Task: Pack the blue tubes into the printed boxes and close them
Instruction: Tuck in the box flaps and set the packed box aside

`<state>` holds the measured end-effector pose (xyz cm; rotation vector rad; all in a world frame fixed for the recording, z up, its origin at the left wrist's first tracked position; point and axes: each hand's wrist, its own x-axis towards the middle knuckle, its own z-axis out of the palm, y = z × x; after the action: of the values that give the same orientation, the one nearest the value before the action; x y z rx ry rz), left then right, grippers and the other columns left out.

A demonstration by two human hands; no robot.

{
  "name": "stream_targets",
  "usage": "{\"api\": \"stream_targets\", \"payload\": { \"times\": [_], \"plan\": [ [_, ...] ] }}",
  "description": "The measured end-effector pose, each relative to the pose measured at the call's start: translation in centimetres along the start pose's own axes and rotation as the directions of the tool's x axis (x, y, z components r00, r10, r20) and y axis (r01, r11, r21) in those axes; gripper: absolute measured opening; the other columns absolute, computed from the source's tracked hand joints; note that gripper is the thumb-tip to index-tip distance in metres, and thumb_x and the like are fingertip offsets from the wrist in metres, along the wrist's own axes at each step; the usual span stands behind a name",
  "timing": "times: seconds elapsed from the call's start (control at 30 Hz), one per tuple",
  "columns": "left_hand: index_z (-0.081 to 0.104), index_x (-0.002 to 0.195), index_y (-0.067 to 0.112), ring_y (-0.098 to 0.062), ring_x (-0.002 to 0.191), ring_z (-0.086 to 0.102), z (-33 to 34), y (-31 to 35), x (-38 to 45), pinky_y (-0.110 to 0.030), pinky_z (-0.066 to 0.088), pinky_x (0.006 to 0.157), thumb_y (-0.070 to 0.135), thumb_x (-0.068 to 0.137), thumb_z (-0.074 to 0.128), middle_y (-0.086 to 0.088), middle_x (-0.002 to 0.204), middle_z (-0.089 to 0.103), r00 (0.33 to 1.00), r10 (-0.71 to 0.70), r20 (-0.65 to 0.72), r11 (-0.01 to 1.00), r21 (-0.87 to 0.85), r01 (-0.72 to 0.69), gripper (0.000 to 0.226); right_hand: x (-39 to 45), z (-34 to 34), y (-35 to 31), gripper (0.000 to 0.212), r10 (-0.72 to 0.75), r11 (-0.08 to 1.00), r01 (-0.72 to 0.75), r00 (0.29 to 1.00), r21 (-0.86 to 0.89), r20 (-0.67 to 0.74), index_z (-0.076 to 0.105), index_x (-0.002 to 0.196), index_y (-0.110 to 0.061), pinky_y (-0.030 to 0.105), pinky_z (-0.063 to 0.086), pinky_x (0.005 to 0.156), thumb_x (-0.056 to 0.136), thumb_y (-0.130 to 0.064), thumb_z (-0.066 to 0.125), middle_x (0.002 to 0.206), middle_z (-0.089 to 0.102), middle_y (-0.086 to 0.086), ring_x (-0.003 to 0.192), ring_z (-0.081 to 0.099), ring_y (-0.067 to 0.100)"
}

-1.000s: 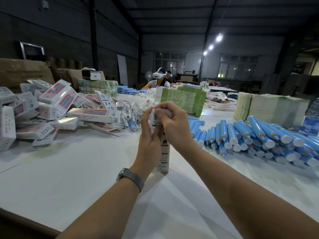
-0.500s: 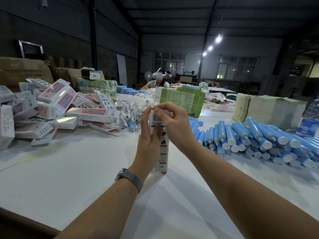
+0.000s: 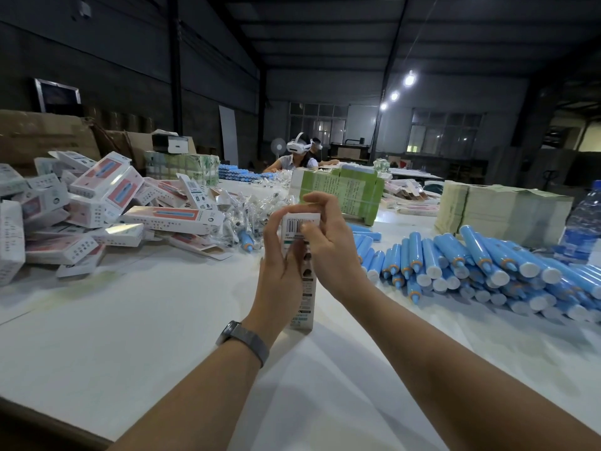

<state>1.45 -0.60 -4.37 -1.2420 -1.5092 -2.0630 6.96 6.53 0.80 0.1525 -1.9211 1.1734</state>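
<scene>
A tall white printed box (image 3: pixel 304 294) stands upright on the white table (image 3: pixel 130 346), its barcode side facing me. My left hand (image 3: pixel 279 275) grips the box's left side, thumb up along its edge. My right hand (image 3: pixel 328 245) curls over the box's top, its fingers pinching the upper end near the barcode. A heap of blue tubes (image 3: pixel 471 268) with white caps lies to the right. Whether a tube is inside the box is hidden.
A pile of closed printed boxes (image 3: pixel 97 209) fills the left. Clear plastic packets (image 3: pixel 250 216) lie behind the box. Green bundled stacks (image 3: pixel 341 196) and pale stacks (image 3: pixel 500 209) sit at the back, a water bottle (image 3: pixel 582 229) at far right. A person with a headset (image 3: pixel 297 154) sits far off.
My right hand's fingers have slid down over the box's top end, and more of the barcode shows. The left hand keeps its grip; the box stays upright.
</scene>
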Motion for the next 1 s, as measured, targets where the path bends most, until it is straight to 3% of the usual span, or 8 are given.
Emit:
{"api": "stream_targets", "payload": {
  "times": [0.2, 0.43, 0.7, 0.83, 0.93, 1.0],
  "plan": [
    [0.039, 0.125, 0.06, -0.019, 0.095, 0.069, -0.1, -0.1, 0.1, -0.041, 0.057, 0.08, 0.022, 0.1, 0.041, 0.008, 0.108, 0.069, 0.999, -0.027, 0.022, 0.997, -0.072, 0.028, 0.046, -0.5, 0.2, 0.7, 0.028, -0.042, 0.998, 0.043, 0.999, 0.053, -0.019, 0.048, 0.1, -0.027, 0.036, 0.057, 0.076, 0.085, -0.003, 0.048, 0.109, 0.066, -0.004, 0.094, 0.066, 0.017],
    [0.04, 0.121, 0.063, -0.015, 0.09, 0.07, -0.2, -0.1, 0.2, -0.029, 0.054, 0.073, 0.018, 0.098, 0.039, 0.011, 0.103, 0.07, 0.999, -0.044, 0.032, 0.996, -0.078, 0.046, 0.05, -0.6, 0.4, 1.5, 0.027, -0.072, 0.995, 0.076, 0.996, 0.072, -0.048, 0.047, 0.096, -0.027, 0.017, 0.05, 0.071, 0.087, -0.002, 0.051, 0.115, 0.063, -0.01, 0.091, 0.065, 0.005],
    [0.04, 0.121, 0.062, -0.006, 0.07, 0.061, -0.6, -0.2, 0.1, -0.027, 0.05, 0.063, 0.024, 0.097, 0.041, 0.008, 0.092, 0.064, 0.995, -0.094, 0.033, 0.991, -0.09, 0.097, 0.045, -0.6, 0.6, 1.6, 0.022, -0.051, 0.998, 0.045, 0.991, -0.054, -0.121, 0.049, 0.091, -0.039, 0.035, 0.056, 0.077, 0.081, -0.021, 0.056, 0.108, 0.06, -0.023, 0.102, 0.059, 0.001],
    [0.048, 0.12, 0.059, -0.023, 0.08, 0.063, -0.6, 0.5, 0.1, -0.055, 0.055, 0.074, 0.019, 0.101, 0.04, -0.012, 0.102, 0.06, 0.99, -0.143, 0.004, 0.98, -0.137, 0.142, 0.045, -0.6, 0.4, 2.0, 0.021, -0.098, 0.971, 0.063, 0.984, -0.231, -0.145, 0.047, 0.093, -0.046, 0.046, 0.055, 0.079, 0.083, -0.036, 0.062, 0.107, 0.051, -0.018, 0.105, 0.054, 0.008],
    [0.058, 0.118, 0.062, -0.039, 0.095, 0.061, -0.8, 1.0, 0.2, -0.057, 0.051, 0.089, 0.032, 0.098, 0.037, -0.016, 0.112, 0.062, 0.977, -0.207, -0.055, 0.966, -0.171, 0.195, 0.041, -0.7, 0.3, 2.1, 0.026, -0.077, 0.94, 0.023, 0.986, -0.34, -0.146, 0.043, 0.099, -0.051, 0.042, 0.053, 0.084, 0.08, -0.055, 0.06, 0.108, 0.047, -0.022, 0.107, 0.052, 0.007],
    [0.059, 0.121, 0.058, -0.03, 0.111, 0.064, -0.8, 0.9, 0.2, -0.05, 0.055, 0.094, 0.028, 0.097, 0.035, -0.008, 0.125, 0.064, 0.973, -0.221, -0.065, 0.962, -0.175, 0.207, 0.045, -0.7, 0.4, 2.1, 0.033, -0.068, 0.916, 0.005, 0.987, -0.401, -0.144, 0.042, 0.105, -0.051, 0.037, 0.051, 0.081, 0.079, -0.063, 0.058, 0.111, 0.048, -0.02, 0.106, 0.053, 0.008]
  ]
}}
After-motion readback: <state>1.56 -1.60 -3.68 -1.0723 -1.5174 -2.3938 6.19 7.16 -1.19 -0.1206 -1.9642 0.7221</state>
